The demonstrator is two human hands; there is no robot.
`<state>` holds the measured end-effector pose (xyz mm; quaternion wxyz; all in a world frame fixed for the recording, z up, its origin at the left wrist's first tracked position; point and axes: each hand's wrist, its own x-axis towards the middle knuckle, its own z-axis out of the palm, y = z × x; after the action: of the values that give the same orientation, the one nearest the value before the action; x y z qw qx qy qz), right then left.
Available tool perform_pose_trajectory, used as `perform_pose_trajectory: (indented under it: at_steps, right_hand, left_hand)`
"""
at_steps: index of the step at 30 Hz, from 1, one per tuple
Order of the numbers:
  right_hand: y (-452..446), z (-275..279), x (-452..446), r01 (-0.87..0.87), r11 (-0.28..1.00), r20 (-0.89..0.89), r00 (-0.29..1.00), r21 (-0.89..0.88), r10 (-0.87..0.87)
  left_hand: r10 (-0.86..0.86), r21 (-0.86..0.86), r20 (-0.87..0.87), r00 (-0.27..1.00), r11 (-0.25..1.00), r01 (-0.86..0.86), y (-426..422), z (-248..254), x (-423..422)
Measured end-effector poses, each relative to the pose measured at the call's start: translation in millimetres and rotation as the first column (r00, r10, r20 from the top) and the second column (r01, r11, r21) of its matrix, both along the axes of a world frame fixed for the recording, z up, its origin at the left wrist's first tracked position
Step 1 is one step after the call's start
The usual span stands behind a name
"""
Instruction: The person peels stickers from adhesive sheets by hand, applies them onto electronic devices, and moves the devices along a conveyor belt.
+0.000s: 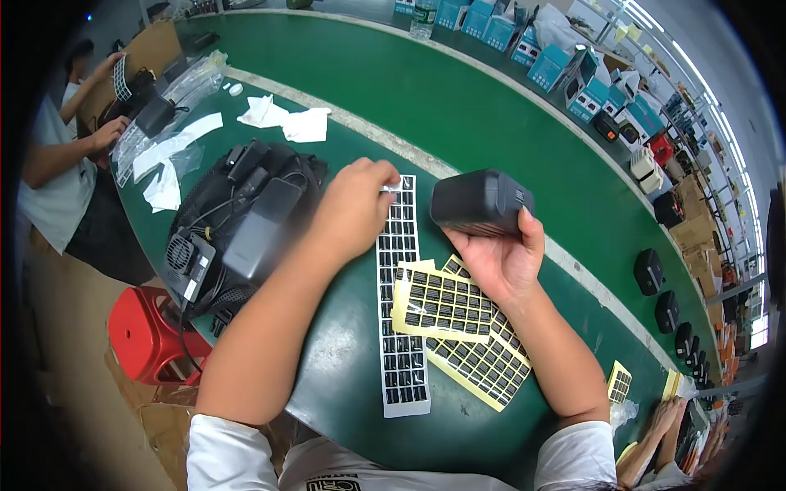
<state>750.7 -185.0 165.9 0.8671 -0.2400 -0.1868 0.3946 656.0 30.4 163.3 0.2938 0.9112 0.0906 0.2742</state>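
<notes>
My right hand (499, 258) holds the black device (471, 199) to the right of the far end of the label strip (404, 360), palm up and half open around it, thumb on its right end and fingers underneath. The device's long axis runs roughly left to right, across the strip's length; its ribbed face, showing reddish lines, points down toward my palm, and a small detailed panel faces right. My left hand (356, 204) has its thumb and forefinger bent close together at the strip's far end; I can't tell whether they pinch a label. The body is matte, with rounded corners. The strip is white-backed, with glossy dark rectangles; right of it, partly overlapping it, lie yellow-backed label sheets (446, 301). Left of the strip sits a dark mesh bag (209, 192) with cables and black units, and farther left stand a red plastic stool (147, 334) and a co-worker (61, 176). Under the strip is a smooth green table (336, 372); well beyond it, blue boxes (548, 67) line a shelved workroom.
</notes>
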Motion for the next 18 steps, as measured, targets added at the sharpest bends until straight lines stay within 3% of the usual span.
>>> perform_pose_trajectory:
  at_steps: [1, 3, 4, 9, 13, 18]
  right_hand:
    - [1.5, 1.1, 4.3, -0.001, 1.0, 0.01, 1.0, 0.007, 0.001]
    - [5.9, 4.0, 12.8, -0.074, 0.997, -0.025, 0.997, 0.037, 0.075]
    - [13.3, 6.7, 16.1, -0.02, 0.999, 0.021, 1.0, -0.051, 0.021]
    - [47.6, -0.4, 33.2, -0.067, 0.997, -0.004, 0.998, 0.036, 0.067]
    - [55.3, -10.5, 33.0, -0.271, 0.963, -0.002, 0.963, 0.017, 0.271]
    - [57.0, -12.3, 29.1, -0.245, 0.97, -0.017, 0.969, 0.002, 0.245]
  left_hand:
    - [0.038, 0.084, -0.017, 0.999, 0.996, -0.036, -4.4, -0.6, 0.3]
    - [0.063, 0.067, -0.053, 0.997, 0.996, -0.06, -8.1, -1.1, 0.9]
    - [0.082, 0.062, -0.087, 0.993, 0.995, -0.077, -7.3, -2.0, 2.6]
    - [0.174, 0.029, -0.194, 0.965, 0.985, -0.172, -1.4, 1.7, 0.0]
    - [0.188, 0.005, -0.166, 0.968, 0.982, -0.19, 5.0, -2.4, 4.5]
    - [0.198, 0.048, -0.159, 0.967, 0.98, -0.193, 7.7, -3.2, 6.5]
